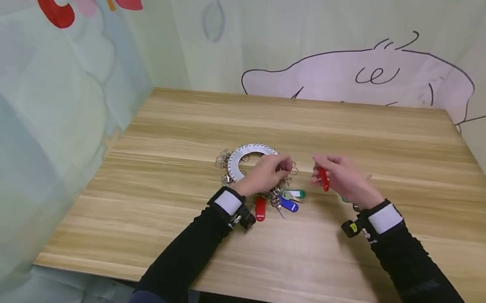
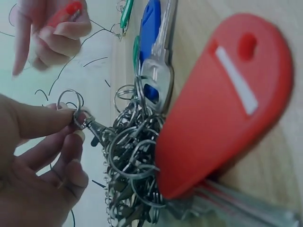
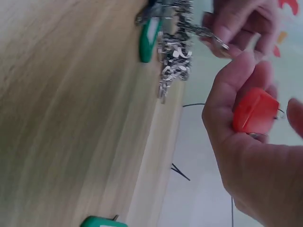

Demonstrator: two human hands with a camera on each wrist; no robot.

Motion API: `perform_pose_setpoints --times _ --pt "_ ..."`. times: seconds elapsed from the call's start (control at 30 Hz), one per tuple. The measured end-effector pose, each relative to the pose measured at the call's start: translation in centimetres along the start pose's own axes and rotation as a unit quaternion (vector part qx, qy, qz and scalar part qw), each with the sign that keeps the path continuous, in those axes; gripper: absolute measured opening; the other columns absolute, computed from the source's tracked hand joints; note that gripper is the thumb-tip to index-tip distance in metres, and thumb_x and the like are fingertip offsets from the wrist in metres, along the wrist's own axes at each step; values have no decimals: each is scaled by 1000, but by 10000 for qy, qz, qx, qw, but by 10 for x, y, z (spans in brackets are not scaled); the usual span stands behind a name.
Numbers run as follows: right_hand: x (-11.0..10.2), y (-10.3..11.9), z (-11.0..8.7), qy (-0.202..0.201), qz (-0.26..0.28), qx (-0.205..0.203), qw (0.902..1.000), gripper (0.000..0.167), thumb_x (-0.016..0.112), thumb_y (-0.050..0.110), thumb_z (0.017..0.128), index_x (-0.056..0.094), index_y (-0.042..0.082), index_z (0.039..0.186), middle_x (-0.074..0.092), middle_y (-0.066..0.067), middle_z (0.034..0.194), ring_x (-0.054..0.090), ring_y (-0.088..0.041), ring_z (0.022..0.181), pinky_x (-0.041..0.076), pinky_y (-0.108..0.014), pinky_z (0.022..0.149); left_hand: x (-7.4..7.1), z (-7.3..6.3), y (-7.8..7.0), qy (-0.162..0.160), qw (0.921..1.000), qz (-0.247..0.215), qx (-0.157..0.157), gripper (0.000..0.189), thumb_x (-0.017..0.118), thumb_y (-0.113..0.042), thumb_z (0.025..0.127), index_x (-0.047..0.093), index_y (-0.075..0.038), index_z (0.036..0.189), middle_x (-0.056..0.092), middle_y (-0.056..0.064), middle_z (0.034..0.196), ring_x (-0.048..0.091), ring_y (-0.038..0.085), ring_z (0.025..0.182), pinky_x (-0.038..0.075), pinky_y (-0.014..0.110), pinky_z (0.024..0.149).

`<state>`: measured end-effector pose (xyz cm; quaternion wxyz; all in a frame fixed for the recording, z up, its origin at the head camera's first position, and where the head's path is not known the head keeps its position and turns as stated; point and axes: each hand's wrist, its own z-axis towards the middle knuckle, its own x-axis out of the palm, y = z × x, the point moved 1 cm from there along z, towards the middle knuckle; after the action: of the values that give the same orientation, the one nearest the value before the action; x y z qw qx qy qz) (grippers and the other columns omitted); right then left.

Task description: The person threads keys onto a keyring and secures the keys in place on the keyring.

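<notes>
A white ring-shaped disc [image 1: 236, 163] lies on the table, hung round with metal clasps and split rings. My left hand [image 1: 265, 174] is over its right side, pinching a split ring [image 2: 71, 90] joined to a clasp [image 2: 97, 131] between thumb and fingers. To the right, my right hand [image 1: 347, 178] holds a red key tag [image 1: 324, 179] against its curled fingers; any key on it is mostly hidden. Along the disc's near edge hang a red tag [image 1: 260, 209], a blue tag [image 1: 288, 205] and a green tag [image 1: 297, 193] with keys [image 1: 280, 210].
Another green tag [image 3: 102, 221] lies on the wooden table [image 1: 302, 261] by my right wrist, partly hidden by it in the head view. Loose rings and clasps [image 1: 223, 159] bunch at the disc's left side. A printed cloth [image 1: 184, 36] stands behind the table.
</notes>
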<state>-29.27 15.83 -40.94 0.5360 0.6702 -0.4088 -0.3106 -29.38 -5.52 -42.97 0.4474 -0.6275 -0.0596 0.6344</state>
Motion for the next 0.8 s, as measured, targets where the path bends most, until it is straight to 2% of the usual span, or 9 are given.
perform_pose_setpoints --times 0.07,0.13,0.27,0.43,0.57,0.8 --pt "9 -3 5 -2 -499 -19 9988 25 56 27 98 60 2 101 62 -3 79 63 -14 70 57 -31 76 1 -2 0 -132 9999 -82 71 6 60 0 89 62 -3 95 68 9 89 61 19 83 48 24 75" --pt "17 -6 10 -60 -1143 -112 9934 26 59 21 96 58 -3 108 62 -7 80 62 -14 67 56 -29 69 1 -4 0 -220 9995 -203 135 8 61 2 88 62 -3 94 69 9 87 62 19 82 48 23 74" --pt "31 -10 17 -243 -1933 -340 9802 22 62 14 92 61 -5 105 61 -10 75 59 -13 61 51 -27 59 2 -7 -2 -316 9986 -411 83 11 62 4 86 60 -3 94 68 11 87 63 19 81 48 19 73" --pt "40 -10 19 -347 -2462 -724 9659 14 59 9 92 63 -4 95 64 -17 74 59 -12 57 49 -25 54 2 -9 -2 -381 9975 -586 -39 14 63 2 86 57 -2 97 67 12 90 63 20 83 50 18 74" --pt "44 -8 19 -354 -2812 -1047 9533 11 60 7 90 64 -4 89 67 -19 75 59 -11 59 48 -22 54 1 -10 0 -373 9970 -680 -60 13 62 2 87 59 -2 99 67 12 92 63 20 85 50 20 75" --pt "46 -9 21 -453 -3303 -1313 9336 9 62 7 88 65 -1 87 70 -17 79 62 -14 67 49 -19 59 0 -11 7 -424 9977 -467 -255 5 64 -5 90 68 -3 91 70 9 91 61 16 82 48 22 74"
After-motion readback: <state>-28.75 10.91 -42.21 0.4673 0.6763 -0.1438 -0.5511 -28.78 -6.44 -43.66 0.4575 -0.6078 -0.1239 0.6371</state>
